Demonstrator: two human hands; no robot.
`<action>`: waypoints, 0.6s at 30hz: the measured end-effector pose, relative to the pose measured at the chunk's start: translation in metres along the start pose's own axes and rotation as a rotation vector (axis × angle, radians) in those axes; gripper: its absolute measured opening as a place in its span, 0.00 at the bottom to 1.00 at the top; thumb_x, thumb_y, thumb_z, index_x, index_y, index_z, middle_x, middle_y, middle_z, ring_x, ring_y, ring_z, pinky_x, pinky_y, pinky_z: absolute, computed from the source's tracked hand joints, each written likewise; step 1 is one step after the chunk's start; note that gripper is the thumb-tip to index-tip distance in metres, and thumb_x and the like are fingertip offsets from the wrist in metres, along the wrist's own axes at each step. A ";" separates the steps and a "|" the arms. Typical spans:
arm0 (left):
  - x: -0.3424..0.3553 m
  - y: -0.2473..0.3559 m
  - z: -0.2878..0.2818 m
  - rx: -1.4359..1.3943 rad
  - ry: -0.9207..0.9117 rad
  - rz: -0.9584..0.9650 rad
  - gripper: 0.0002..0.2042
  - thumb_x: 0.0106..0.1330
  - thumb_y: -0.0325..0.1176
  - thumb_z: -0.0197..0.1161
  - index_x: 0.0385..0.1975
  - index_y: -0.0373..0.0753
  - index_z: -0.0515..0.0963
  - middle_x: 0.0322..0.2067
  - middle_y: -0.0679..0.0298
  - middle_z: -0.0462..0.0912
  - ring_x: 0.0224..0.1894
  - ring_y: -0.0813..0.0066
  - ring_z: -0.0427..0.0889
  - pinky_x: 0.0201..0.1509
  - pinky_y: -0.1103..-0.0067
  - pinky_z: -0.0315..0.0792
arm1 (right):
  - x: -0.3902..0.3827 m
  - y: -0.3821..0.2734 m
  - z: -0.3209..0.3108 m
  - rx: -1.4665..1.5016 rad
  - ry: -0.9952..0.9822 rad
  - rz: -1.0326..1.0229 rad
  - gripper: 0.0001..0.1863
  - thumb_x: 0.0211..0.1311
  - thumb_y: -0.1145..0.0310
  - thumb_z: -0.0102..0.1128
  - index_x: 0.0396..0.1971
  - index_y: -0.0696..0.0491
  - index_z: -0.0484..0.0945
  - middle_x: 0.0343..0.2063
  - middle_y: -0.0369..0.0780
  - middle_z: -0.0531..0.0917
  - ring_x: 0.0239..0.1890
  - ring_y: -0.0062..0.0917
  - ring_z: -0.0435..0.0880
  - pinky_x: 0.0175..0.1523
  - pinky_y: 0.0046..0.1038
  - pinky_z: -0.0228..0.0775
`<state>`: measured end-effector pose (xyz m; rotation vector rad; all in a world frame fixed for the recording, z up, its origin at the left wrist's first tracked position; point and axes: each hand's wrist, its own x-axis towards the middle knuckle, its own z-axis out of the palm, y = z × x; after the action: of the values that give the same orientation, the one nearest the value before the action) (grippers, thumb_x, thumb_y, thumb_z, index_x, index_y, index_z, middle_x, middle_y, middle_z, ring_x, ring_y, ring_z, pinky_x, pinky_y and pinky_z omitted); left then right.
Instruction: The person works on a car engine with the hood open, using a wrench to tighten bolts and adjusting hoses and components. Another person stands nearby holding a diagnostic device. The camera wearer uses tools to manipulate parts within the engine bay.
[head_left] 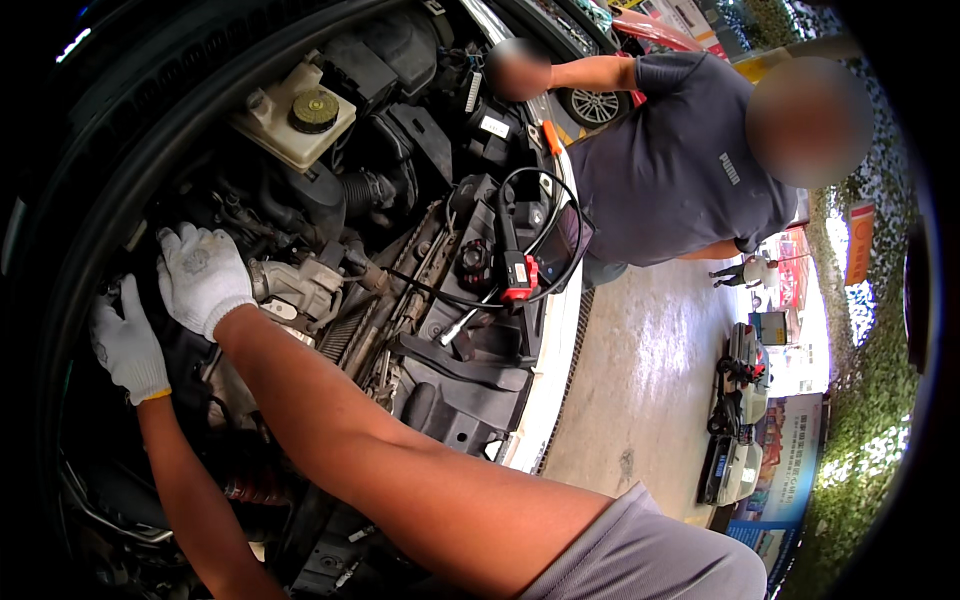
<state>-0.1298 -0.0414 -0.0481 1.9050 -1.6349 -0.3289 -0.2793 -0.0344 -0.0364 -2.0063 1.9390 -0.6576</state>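
Observation:
Both my hands wear white knit gloves inside an open engine bay. My left hand (130, 340) is at the far left among dark parts, its fingers curled round something I cannot make out. Just right of it, my right hand (203, 275) bends its fingers over dark engine parts, their tips gripping something hidden in shadow. A metal housing (300, 290) lies right of my right hand. Above are a cream reservoir (275, 135) with a yellowish cap (314, 110) and a corrugated hose (362, 192).
A black-and-red handheld device (520, 275) with a looped cable and an orange-handled tool (552, 137) rest along the front edge. A co-worker (670, 170) leans there, arm toward the bay's upper end. Beyond are the floor (635, 390), parked vehicles (735, 420) and a distant person (750, 272).

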 end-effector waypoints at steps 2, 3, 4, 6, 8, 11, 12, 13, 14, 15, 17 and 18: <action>-0.002 0.020 -0.010 0.063 -0.019 -0.115 0.26 0.79 0.54 0.56 0.56 0.35 0.82 0.54 0.53 0.86 0.57 0.55 0.83 0.64 0.64 0.74 | 0.000 0.001 0.001 -0.001 -0.004 0.002 0.25 0.74 0.59 0.49 0.62 0.60 0.75 0.50 0.49 0.81 0.53 0.40 0.81 0.59 0.37 0.69; -0.002 0.016 -0.005 0.053 0.028 -0.061 0.26 0.78 0.55 0.57 0.56 0.35 0.82 0.55 0.53 0.86 0.57 0.55 0.83 0.64 0.64 0.74 | -0.001 0.000 0.001 0.000 0.000 0.001 0.25 0.74 0.59 0.50 0.62 0.60 0.76 0.50 0.49 0.81 0.52 0.41 0.82 0.59 0.38 0.69; -0.002 0.008 0.000 0.041 0.082 -0.009 0.27 0.78 0.56 0.57 0.57 0.35 0.82 0.56 0.53 0.86 0.58 0.55 0.83 0.64 0.64 0.74 | -0.001 -0.002 0.002 0.001 0.006 -0.007 0.25 0.74 0.59 0.50 0.62 0.60 0.76 0.49 0.50 0.81 0.52 0.42 0.82 0.59 0.39 0.70; 0.002 -0.005 0.007 -0.038 0.088 0.082 0.29 0.77 0.58 0.58 0.58 0.35 0.82 0.57 0.52 0.85 0.59 0.54 0.83 0.65 0.64 0.74 | 0.001 0.000 0.002 0.000 0.011 -0.008 0.25 0.74 0.58 0.51 0.62 0.60 0.76 0.49 0.50 0.81 0.51 0.43 0.82 0.60 0.39 0.70; 0.003 -0.012 0.006 -0.164 -0.002 0.157 0.31 0.76 0.59 0.58 0.61 0.35 0.80 0.59 0.50 0.84 0.60 0.52 0.82 0.66 0.64 0.73 | 0.001 0.000 0.001 0.008 0.006 -0.001 0.25 0.74 0.58 0.51 0.62 0.60 0.76 0.49 0.50 0.81 0.51 0.43 0.82 0.60 0.39 0.70; 0.001 -0.001 0.000 -0.017 -0.040 -0.048 0.30 0.77 0.57 0.57 0.61 0.35 0.79 0.59 0.50 0.83 0.61 0.51 0.81 0.67 0.64 0.73 | 0.000 0.002 0.002 0.001 0.006 0.000 0.25 0.74 0.58 0.51 0.62 0.60 0.76 0.50 0.50 0.81 0.52 0.43 0.82 0.60 0.40 0.70; -0.001 0.006 -0.001 -0.010 -0.035 -0.063 0.29 0.77 0.57 0.57 0.61 0.35 0.80 0.58 0.50 0.84 0.61 0.52 0.82 0.67 0.64 0.73 | 0.000 0.003 0.002 -0.001 0.012 0.002 0.25 0.74 0.58 0.51 0.62 0.60 0.76 0.50 0.50 0.81 0.52 0.43 0.82 0.60 0.40 0.70; -0.001 0.013 -0.005 -0.001 -0.022 -0.082 0.28 0.78 0.56 0.57 0.60 0.35 0.81 0.58 0.51 0.85 0.60 0.52 0.82 0.67 0.64 0.73 | 0.000 0.002 0.003 -0.001 0.018 -0.004 0.25 0.74 0.58 0.51 0.62 0.60 0.76 0.50 0.50 0.81 0.52 0.43 0.82 0.60 0.40 0.70; -0.001 0.017 -0.008 0.009 -0.010 -0.101 0.28 0.78 0.56 0.57 0.59 0.35 0.81 0.57 0.52 0.85 0.60 0.52 0.82 0.66 0.64 0.73 | 0.001 0.001 0.003 0.000 0.023 -0.009 0.25 0.74 0.58 0.51 0.62 0.60 0.76 0.50 0.50 0.81 0.52 0.43 0.82 0.60 0.40 0.70; 0.001 0.005 -0.003 0.019 0.048 -0.005 0.28 0.77 0.56 0.57 0.58 0.35 0.81 0.57 0.52 0.85 0.59 0.53 0.83 0.66 0.64 0.74 | 0.002 -0.001 0.004 0.003 0.010 -0.007 0.25 0.74 0.58 0.51 0.62 0.60 0.76 0.50 0.50 0.81 0.52 0.43 0.82 0.60 0.39 0.70; 0.006 -0.019 0.013 0.030 0.157 0.187 0.29 0.76 0.58 0.59 0.58 0.35 0.82 0.56 0.53 0.86 0.58 0.53 0.84 0.64 0.64 0.75 | 0.002 -0.003 0.002 0.000 -0.017 0.002 0.25 0.74 0.58 0.51 0.62 0.60 0.75 0.50 0.50 0.81 0.52 0.42 0.82 0.60 0.39 0.70; 0.006 -0.021 0.014 -0.017 0.076 0.131 0.30 0.76 0.58 0.59 0.60 0.34 0.80 0.57 0.51 0.85 0.59 0.52 0.83 0.66 0.63 0.74 | 0.002 -0.002 0.002 -0.005 -0.009 0.000 0.25 0.74 0.58 0.51 0.62 0.60 0.75 0.50 0.50 0.81 0.52 0.42 0.82 0.60 0.39 0.70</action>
<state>-0.1193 -0.0500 -0.0702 1.7660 -1.6911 -0.2138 -0.2769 -0.0368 -0.0368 -2.0091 1.9379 -0.6431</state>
